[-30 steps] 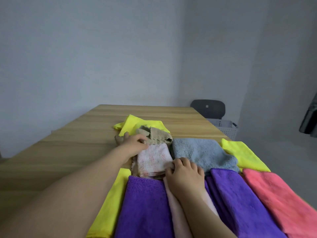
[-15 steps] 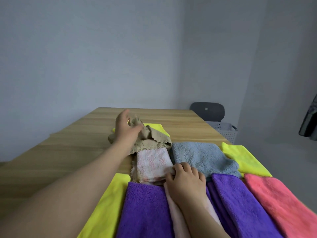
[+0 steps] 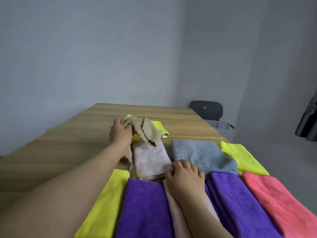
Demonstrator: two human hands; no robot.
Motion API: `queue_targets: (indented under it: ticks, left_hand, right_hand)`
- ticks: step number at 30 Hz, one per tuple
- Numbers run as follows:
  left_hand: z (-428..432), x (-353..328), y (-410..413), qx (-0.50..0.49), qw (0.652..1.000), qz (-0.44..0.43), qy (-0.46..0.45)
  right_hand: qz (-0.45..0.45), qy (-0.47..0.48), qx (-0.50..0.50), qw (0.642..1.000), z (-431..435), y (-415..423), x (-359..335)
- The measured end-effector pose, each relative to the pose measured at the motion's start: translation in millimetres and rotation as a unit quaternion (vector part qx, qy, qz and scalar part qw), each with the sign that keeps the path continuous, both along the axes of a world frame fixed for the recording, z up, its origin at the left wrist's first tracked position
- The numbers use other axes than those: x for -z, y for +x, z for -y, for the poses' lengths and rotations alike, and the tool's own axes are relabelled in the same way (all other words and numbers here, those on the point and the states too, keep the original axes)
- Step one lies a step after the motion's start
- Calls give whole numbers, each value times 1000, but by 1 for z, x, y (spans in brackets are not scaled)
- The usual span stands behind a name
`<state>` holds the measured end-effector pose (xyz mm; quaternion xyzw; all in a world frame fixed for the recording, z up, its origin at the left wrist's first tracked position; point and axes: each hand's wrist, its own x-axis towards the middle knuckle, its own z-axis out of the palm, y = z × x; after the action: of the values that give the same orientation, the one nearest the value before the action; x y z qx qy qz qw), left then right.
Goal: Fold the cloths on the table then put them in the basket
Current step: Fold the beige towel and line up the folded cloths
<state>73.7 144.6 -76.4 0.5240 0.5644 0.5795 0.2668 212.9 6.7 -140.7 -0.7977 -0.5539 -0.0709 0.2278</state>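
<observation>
1. The left hand (image 3: pixel 120 134), fingers curled, grips a tan cloth (image 3: pixel 150 133) lifted at frame centre.
2. The right hand (image 3: pixel 186 176) fingers pinch the folded pink-white cloth (image 3: pixel 151 160) by its edge.
3. No cloth shows in the basket (image 3: pixel 221 130) at mid-right, and many cloths lie on the desk (image 3: pixel 68 152); most of the task seems left.

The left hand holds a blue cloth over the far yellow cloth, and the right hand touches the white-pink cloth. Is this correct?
Not quite. The head view shows the left hand holds a beige cloth, not blue, over the far yellow cloth; the right hand touches the white-pink cloth.
</observation>
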Motion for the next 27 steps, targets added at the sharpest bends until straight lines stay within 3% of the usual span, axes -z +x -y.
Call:
queue_targets:
  ticks: [4,6,9,11,16,21,27]
  left_hand:
    - [28,-49,-24,42,986,155,50]
    - [44,-67,-45,29,984,158,71]
    - [75,-82,-91,-11,988,120,93]
    - [98,-81,-119,-11,989,116,95]
    - [159,-39,-183,-44,989,123,75]
    - [205,23,-242,-74,987,141,27]
    - [228,58,-277,53,975,206,-67]
  right_hand:
    - [8,32,-10,999,8,1,-11]
    - [26,111,-18,993,16,-6,-22]
    - [-17,243,-79,967,35,-45,-45]
    - [-55,269,-151,950,49,-81,-58]
    - [-239,185,-246,921,98,-166,-51]
    - [-325,91,-270,902,132,-230,-21]
    - [-400,47,-303,864,122,-281,-5]
